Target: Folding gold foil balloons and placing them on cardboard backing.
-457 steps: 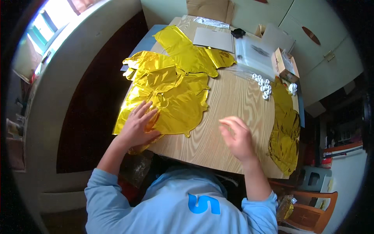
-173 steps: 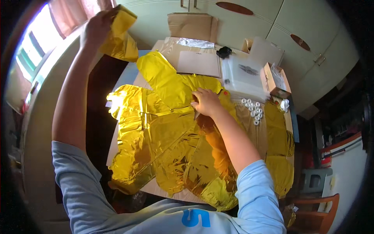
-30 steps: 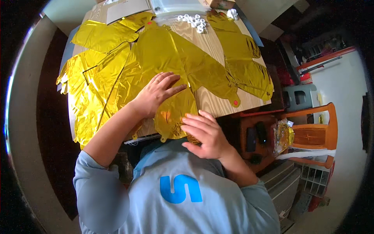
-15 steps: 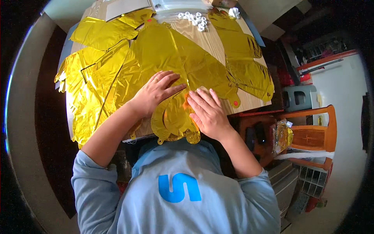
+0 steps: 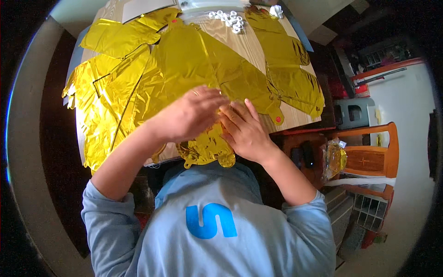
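Both hands have closed in on each other since half a second ago, when the right one lay a little apart on the foil; they now meet fingertip to fingertip at the near edge of the wooden table (image 5: pixel 240 44). Left hand (image 5: pixel 191 113) lies palm down, fingers spread flat, pressing the gold foil balloon (image 5: pixel 203 64) against the tabletop. Right hand (image 5: pixel 244 129) is likewise flat and open, fingers extended, bearing on the same sheet just beside the left; neither hand pinches or encloses anything that can be seen. The balloon's long axis runs away from the person, from a crumpled lower lobe (image 5: pixel 205 147) overhanging the near table edge, directly under the hands, up toward the far side. That lobe sits nearer the right hand's heel. Further gold foil pieces (image 5: pixel 104 99) lie overlapping to the left, another gold piece (image 5: pixel 288 69) to the right, and a cluster of small white rings (image 5: pixel 228 19) rests at the far end. An orange wooden chair (image 5: pixel 369 152) stands well apart to the right.
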`<state>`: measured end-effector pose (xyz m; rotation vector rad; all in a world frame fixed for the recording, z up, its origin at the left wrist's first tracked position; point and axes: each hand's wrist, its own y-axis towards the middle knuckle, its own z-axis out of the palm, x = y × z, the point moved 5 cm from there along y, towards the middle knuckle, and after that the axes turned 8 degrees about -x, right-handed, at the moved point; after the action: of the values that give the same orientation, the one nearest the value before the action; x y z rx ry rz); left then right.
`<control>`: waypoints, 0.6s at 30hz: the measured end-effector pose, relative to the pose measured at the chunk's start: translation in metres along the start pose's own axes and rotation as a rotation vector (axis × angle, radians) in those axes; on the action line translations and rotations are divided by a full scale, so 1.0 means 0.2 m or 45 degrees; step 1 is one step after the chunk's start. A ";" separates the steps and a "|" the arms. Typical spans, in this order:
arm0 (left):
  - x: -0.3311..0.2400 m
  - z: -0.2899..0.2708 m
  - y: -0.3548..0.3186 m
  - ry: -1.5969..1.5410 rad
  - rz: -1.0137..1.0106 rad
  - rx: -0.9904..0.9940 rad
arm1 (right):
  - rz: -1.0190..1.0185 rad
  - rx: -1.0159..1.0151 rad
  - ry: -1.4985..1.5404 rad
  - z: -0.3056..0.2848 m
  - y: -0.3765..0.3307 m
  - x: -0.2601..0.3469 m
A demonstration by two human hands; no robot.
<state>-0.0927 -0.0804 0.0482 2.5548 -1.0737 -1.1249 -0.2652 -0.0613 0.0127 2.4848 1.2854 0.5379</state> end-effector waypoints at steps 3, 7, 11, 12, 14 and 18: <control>0.08 0.17 -0.06 0.139 0.124 -0.016 | 0.027 0.061 0.053 -0.02 0.00 0.00; 0.12 0.19 -0.09 0.155 0.115 -0.026 | -0.041 0.065 0.138 -0.06 -0.06 -0.03; 0.12 0.19 -0.09 0.167 0.104 -0.030 | -0.165 0.015 0.067 -0.03 -0.15 -0.02; 0.12 0.20 -0.09 0.169 0.102 -0.028 | -0.201 -0.014 0.032 -0.02 -0.17 -0.02; 0.12 0.20 -0.09 0.177 0.102 -0.024 | -0.228 -0.146 0.011 -0.02 -0.20 0.00; 0.12 0.19 -0.09 0.173 0.098 -0.033 | -0.270 -0.226 0.049 -0.04 -0.24 0.03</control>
<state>-0.0976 -0.0774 0.0012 2.5058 -1.1068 -0.9260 -0.2987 -0.0291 0.0006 2.1735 1.4283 0.6203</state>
